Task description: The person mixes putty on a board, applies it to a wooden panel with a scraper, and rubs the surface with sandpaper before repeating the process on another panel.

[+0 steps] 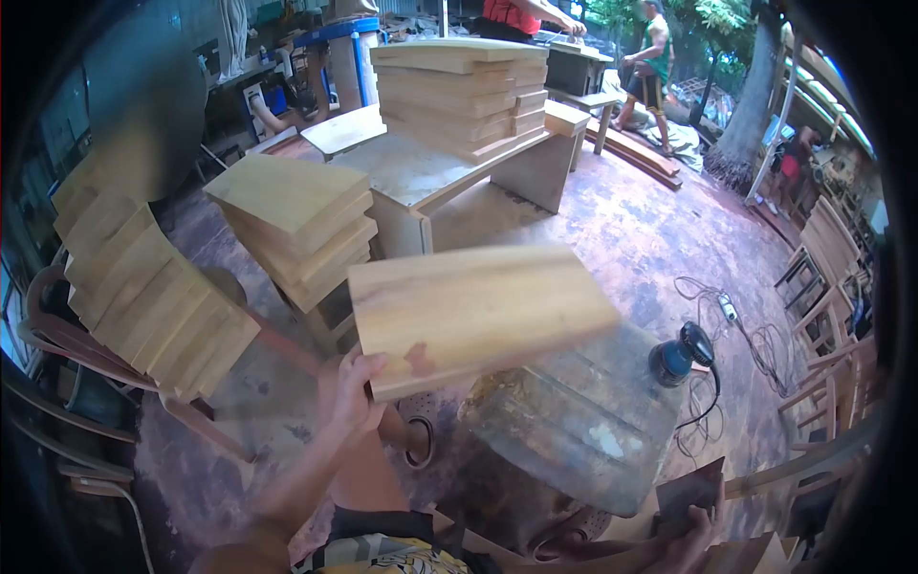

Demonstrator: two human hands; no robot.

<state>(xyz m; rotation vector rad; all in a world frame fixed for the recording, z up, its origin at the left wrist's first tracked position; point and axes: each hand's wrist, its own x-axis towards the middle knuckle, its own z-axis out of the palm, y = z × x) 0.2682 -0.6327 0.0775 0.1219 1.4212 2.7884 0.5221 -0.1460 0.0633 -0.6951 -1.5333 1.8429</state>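
Note:
My left hand [356,390] grips the near left corner of a pale wooden board [478,311], thumb on its face. The board is held up and tilted, with a reddish-brown patch near the thumb. Low on the right, my right hand [696,538] is closed on a dark, flat rectangular piece [690,497] that looks like a sheet of sandpaper. Below the board is a worn, scuffed work surface [574,430]. A blue and black orbital sander [681,357] sits at its right edge, its cord trailing down to the floor.
Stacked boards stand on a chair [158,287], at left centre [296,210] and on a low table [459,96]. An extension cord [729,308] loops over the floor. Wooden chairs [827,258] line the right side. People [652,57] are in the background, beside a tree [751,105].

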